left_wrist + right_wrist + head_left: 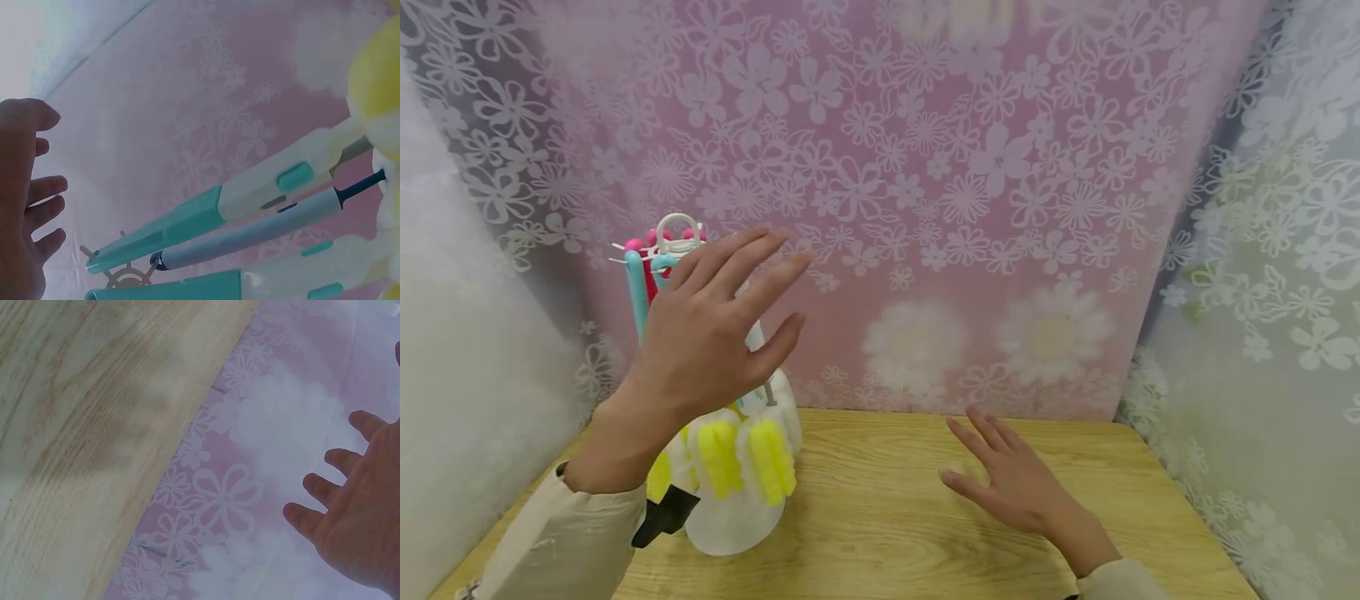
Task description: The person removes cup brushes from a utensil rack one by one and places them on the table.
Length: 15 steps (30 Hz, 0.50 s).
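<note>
Fingers (pixel 775 287) on the L hand (pixel 688 350) are loosely spread, nothing in them afaict; on my L wrist cam there's a gap btwn them and the handles. Behind that hand in the head view, partly blocked, is the brush stand (pixel 733 533), on the L part of the wood table (pixel 880 517): white loop (pixel 677 217) up top, cyan handles (pixel 636 287) hanging, yellow sponge heads (pixel 772 460) down low. Wrist cam also gets me a grey-blue handle (pixel 250 234).

Imo if the L goes in, I'd come from above and take the loop, b/c the hung handles look like they'd swing or unhook if bumped. I'd also watch the sleeve (pixel 568 533) and black strap (pixel 668 512), prob snag risks near those sponges.

R hand (pixel 1018 487): fingers apart, fairly straight, zip in them. It's over the R half, well apart from the stand; can't tell if it touches wood. Tbh I'd use it to steady the base.
</note>
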Available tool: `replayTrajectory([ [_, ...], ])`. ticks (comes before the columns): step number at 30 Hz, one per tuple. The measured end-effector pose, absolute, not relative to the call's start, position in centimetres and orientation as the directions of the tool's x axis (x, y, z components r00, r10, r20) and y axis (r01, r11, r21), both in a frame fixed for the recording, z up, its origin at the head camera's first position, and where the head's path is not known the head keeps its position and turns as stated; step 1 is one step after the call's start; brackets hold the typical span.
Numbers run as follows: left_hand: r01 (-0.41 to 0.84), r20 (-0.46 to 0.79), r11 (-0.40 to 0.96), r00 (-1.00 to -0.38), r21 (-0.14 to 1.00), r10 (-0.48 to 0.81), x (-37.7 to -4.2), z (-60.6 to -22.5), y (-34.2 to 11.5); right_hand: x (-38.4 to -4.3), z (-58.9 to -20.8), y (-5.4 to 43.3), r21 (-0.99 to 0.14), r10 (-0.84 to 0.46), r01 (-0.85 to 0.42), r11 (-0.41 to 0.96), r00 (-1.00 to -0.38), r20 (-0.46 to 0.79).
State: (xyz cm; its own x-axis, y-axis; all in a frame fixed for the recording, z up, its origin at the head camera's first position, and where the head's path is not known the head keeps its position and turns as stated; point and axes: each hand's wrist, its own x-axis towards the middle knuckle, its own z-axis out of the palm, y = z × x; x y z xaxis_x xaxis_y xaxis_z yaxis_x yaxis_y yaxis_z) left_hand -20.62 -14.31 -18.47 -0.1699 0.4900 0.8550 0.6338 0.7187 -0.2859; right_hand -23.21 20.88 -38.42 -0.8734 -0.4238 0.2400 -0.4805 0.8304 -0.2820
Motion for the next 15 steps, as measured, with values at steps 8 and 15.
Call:
replayTrajectory([
  [8, 0.494, 0.938, 0.854, -0.189, -0.166, 0.291, -20.2, -17.6, -15.8, -23.1, -38.8, 20.7, -0.289, -0.423, -0.480, 0.828, -0.874, 0.238],
  [15, 0.371, 0.930, 0.928, -0.328, -0.037, 0.168, -20.3, -18.0, -17.2, -23.0, -38.9, 20.4, -0.302, -0.434, -0.492, 0.817, -0.868, 0.240],
])
